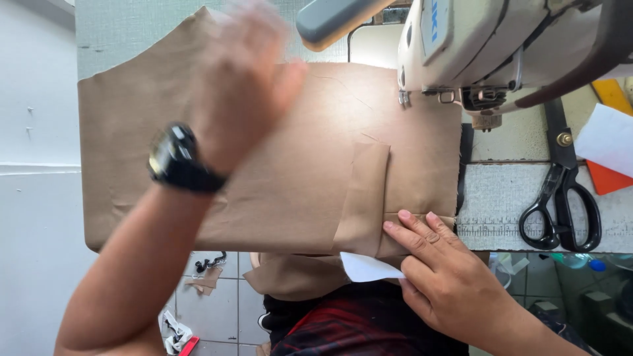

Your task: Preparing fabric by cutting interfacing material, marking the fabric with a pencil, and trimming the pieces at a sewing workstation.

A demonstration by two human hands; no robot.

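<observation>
The work in hand looks like the laying-out of a tan fabric panel [277, 171] on the desk [508, 198] ahead of stitching, judged from how both hands lie on it. The panel spreads flat to the left of the sewing machine [488, 46], its right edge running up under the machine head, near the needle area. The left hand [244, 79], blurred in motion and wearing a black wristwatch [177, 158], is open and spread over the panel's upper part, well to the left of the machine; it grips nothing that can be seen. The right hand [442, 264] is also open, fingers flat and pressing the panel's near edge below the machine, just beside a folded strip of the same cloth [366, 198] that lies upright across the panel. A white paper piece [366, 267] pokes out beneath the cloth just left of that hand. Black scissors [560, 204] lie untouched on the desk to the right of the machine head, well apart from both hands. The next move, as a judgement, calls for holding the strip's fold square while the cloth is smoothed without dragging it out of line with the needle.
</observation>
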